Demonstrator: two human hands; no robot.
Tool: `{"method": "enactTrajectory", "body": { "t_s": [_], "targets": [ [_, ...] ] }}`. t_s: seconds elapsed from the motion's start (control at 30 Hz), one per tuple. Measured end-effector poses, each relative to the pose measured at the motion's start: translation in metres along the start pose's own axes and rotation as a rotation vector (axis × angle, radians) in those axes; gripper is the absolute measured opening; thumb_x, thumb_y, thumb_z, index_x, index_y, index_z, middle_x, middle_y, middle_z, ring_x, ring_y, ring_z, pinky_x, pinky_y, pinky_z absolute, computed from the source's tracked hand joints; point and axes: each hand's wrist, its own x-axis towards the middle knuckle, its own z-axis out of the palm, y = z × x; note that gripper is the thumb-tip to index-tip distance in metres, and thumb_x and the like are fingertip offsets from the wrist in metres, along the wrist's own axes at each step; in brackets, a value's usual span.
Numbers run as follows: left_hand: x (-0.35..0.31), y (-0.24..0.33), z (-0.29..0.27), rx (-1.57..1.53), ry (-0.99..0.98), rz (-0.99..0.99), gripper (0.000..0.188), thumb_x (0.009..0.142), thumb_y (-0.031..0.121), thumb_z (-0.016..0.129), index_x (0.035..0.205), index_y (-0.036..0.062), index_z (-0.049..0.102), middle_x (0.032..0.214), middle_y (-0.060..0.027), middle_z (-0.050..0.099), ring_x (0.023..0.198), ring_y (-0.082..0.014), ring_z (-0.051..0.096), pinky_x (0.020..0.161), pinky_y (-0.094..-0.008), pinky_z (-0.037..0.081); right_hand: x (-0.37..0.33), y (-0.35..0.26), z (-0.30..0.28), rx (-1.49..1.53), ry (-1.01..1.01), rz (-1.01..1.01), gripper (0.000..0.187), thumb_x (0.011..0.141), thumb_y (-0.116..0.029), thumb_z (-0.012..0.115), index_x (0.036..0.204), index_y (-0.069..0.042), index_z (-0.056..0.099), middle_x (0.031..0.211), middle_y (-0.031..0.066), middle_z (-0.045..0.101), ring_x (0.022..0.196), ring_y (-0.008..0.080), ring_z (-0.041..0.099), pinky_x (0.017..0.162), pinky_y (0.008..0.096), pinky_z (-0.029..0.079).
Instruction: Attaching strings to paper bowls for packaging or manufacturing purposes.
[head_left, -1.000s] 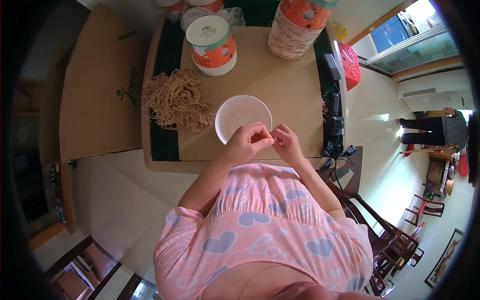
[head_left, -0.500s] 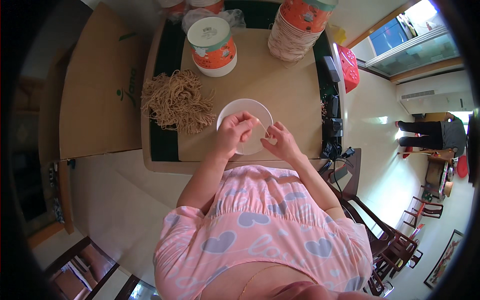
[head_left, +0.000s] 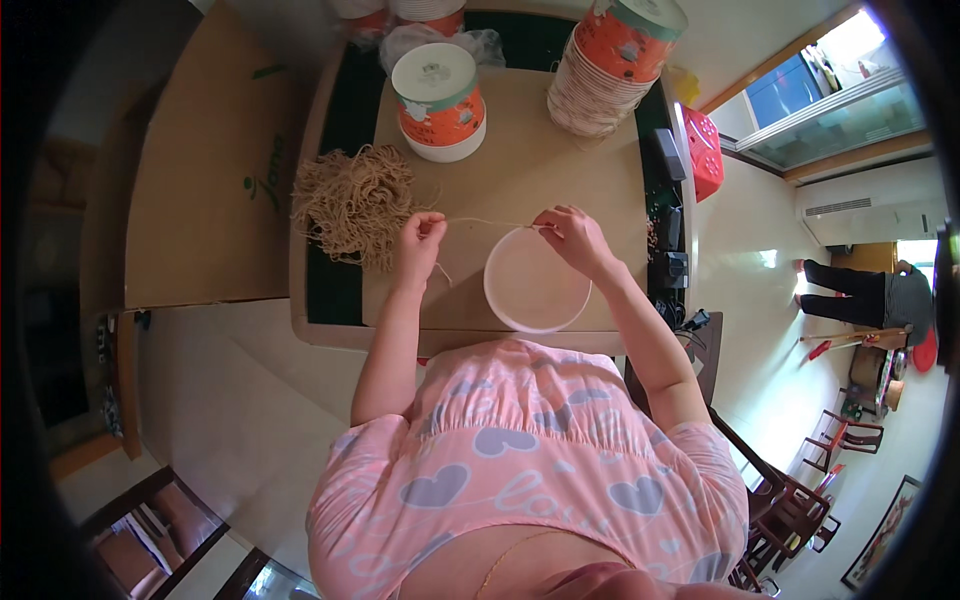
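A thin tan cord runs nearly straight between my two hands, above the brown board. Its left end is pinched in my left hand, fingers closed, and a loose tail hangs below that hand. My right hand pinches the other end over the far rim of a round white paper tub. The tub stands near the table's front edge, its pale inside facing up. Left of my left hand lies a tangled heap of tan cords.
Orange-and-white paper tubs stand upside down at the back. A taller stack of tubs, with cords around it, is at the back right. Power adapters line the right edge. A large cardboard box stands left; another person is far right.
My hands have spread apart and moved away from over the tub, stretching the cord between them. The tub now sits farther right. The far person's legs have shifted slightly.
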Motion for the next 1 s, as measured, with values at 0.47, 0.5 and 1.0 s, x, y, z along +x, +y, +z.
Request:
{"method": "enactTrajectory", "body": {
  "t_s": [0.47, 0.5, 1.0],
  "targets": [
    [0.015, 0.01, 0.082, 0.676, -0.235, 0.384, 0.008, 0.081, 0.016, 0.067, 0.082, 0.0078, 0.066, 0.086, -0.0094, 0.059, 0.072, -0.0243, 0.063, 0.067, -0.0364, 0.05, 0.002, 0.0, 0.011, -0.053, 0.035, -0.034, 0.01, 0.079, -0.011, 0.063, 0.088, -0.01, 0.067, 0.079, 0.0075, 0.061, 0.08, 0.0278, 0.058, 0.071, 0.0391, 0.05],
    [0.018, 0.005, 0.082, 0.68, -0.241, 0.382, 0.008, 0.081, 0.016, 0.067, 0.082, 0.0078, 0.066, 0.086, -0.0094, 0.059, 0.072, -0.0243, 0.063, 0.067, -0.0364, 0.05, 0.002, 0.0, 0.011, -0.044, 0.061, -0.034, 0.01, 0.079, -0.01, 0.063, 0.088, -0.01, 0.067, 0.078, 0.0074, 0.061, 0.079, 0.0278, 0.058, 0.071, 0.0392, 0.05],
    [-0.062, 0.054, 0.02, -0.539, -0.494, -0.147, 0.019, 0.093, 0.013, 0.057, 0.108, 0.0022, 0.057, 0.094, -0.0053, 0.062, 0.08, -0.0121, 0.061, 0.073, -0.0257, 0.052, -0.047, -0.081, -0.001, 0.638, -0.143, 0.207, 0.026, 0.085, -0.001, 0.059, 0.111, -0.004, 0.061, 0.077, 0.0034, 0.062, 0.073, 0.0099, 0.06, 0.066, 0.0257, 0.047]
  ]
}}
